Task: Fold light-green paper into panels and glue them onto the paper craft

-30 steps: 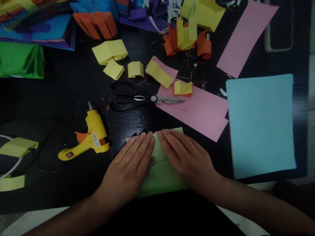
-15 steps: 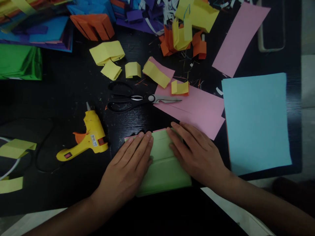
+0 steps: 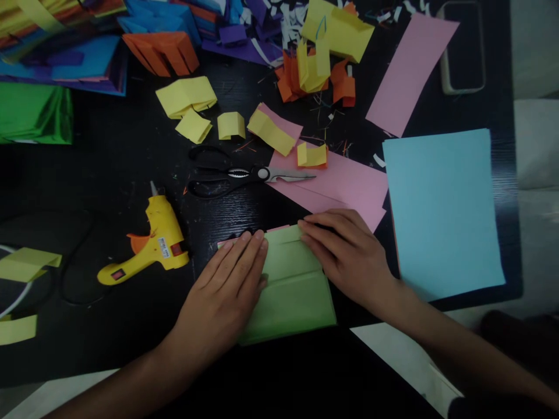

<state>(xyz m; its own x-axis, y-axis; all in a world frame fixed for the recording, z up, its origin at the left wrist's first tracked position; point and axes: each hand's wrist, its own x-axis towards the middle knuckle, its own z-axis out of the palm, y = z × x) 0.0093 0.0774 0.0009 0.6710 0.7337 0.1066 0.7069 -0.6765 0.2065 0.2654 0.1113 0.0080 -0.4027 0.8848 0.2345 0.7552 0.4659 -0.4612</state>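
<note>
The left hand [image 3: 227, 291] lies flat, fingers together, pressing the left part of a folded green paper [image 3: 290, 294] near the bench's near edge; its grip is open. The right hand [image 3: 349, 256] rests flat too, fingers spread and grasping nothing, fingertips on the paper's far right corner. A thin pink edge shows along the paper's far side. Black scissors [image 3: 244, 174] lie just beyond, and a yellow glue gun [image 3: 151, 244] sits to the left. A pink sheet [image 3: 340, 186] is partly under the right hand; a blue sheet [image 3: 441, 209] fills the right edge. Bare dark bench [image 3: 87, 180] opens toward the left.
</note>
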